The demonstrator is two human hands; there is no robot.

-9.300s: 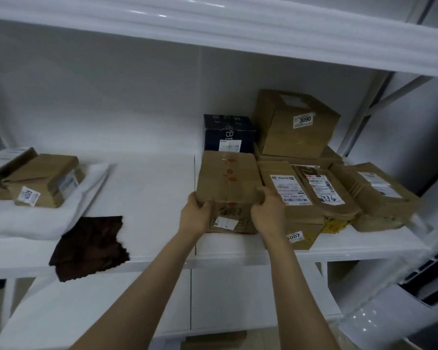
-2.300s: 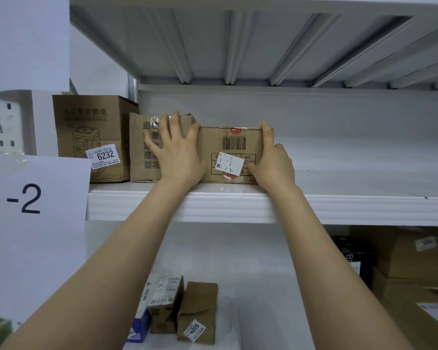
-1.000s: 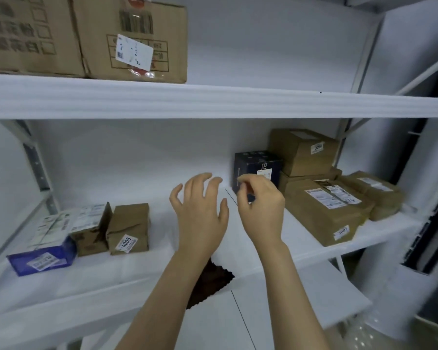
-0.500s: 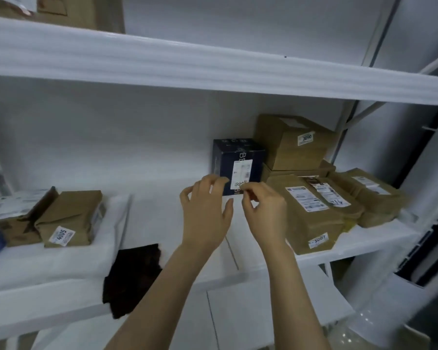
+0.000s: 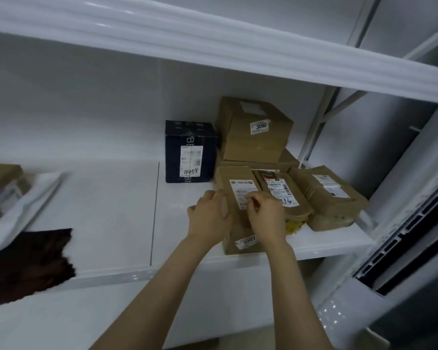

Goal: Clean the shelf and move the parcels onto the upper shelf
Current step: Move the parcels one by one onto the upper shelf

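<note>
Now the left hand (image 5: 209,219) and right hand (image 5: 267,218) have left the dark box (image 5: 190,152) and curl round parcel 3007 (image 5: 234,175), a labelled envelope (image 5: 281,190) touching its right, dark cloth (image 5: 28,263) well apart.

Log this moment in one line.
step: pick parcel | left hand: grips parcel edge | right hand: on top, grip unclear | cloth: on shelf

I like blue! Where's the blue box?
In the head view, the dark blue box stands far back on the lower shelf, right of centre, beside the brown box marked 3090.
</note>
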